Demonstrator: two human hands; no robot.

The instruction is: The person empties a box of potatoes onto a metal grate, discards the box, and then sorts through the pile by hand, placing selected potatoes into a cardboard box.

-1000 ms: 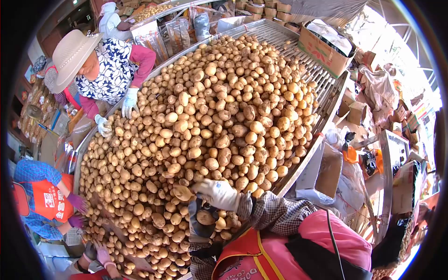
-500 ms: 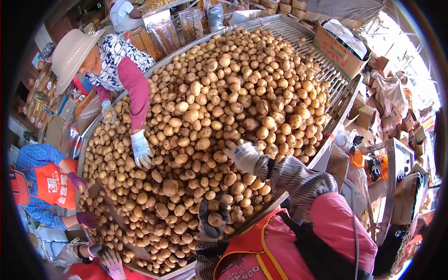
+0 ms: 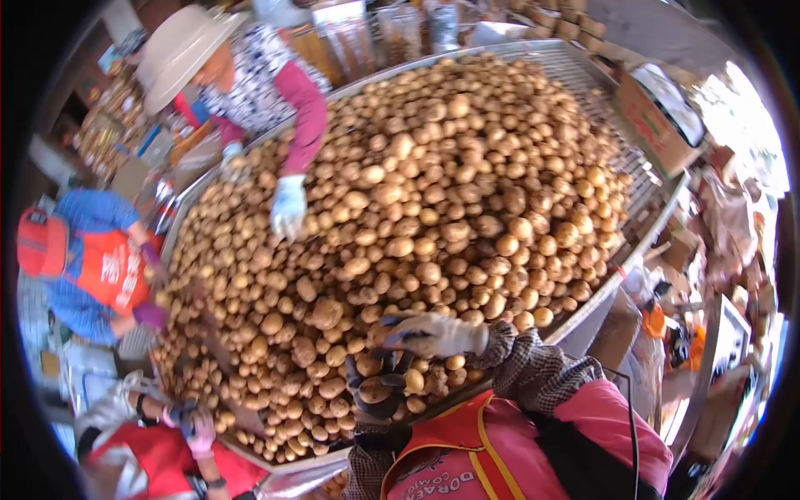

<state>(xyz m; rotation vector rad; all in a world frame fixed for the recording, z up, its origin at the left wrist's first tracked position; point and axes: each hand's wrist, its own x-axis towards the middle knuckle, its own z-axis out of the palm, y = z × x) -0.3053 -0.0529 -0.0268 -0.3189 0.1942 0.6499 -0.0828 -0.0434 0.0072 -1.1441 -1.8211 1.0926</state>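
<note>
My left hand (image 3: 377, 388), in a dark glove, is closed around a brown potato (image 3: 374, 390) at the near edge of the heap. Another potato (image 3: 367, 364) shows between its finger and thumb. My right hand (image 3: 429, 335), in a pale, dirt-stained glove, is just above and to the right of it. Its fingers are stretched out to the left over the potatoes, slightly blurred, with no potato plainly gripped. A large heap of potatoes (image 3: 417, 221) of mixed sizes spreads around both hands.
The heap lies on a slatted metal sorting table (image 3: 583, 83) with a raised rim. A co-worker in a hat (image 3: 187, 54) reaches in with a gloved hand (image 3: 288, 208). Two more people work at the left end. A cardboard box (image 3: 654, 117) stands at the far right corner.
My right hand has drawn back from the heap toward my left hand. The view has shifted, and the hatted co-worker's glove has moved on the pile. My left hand still holds potatoes.
</note>
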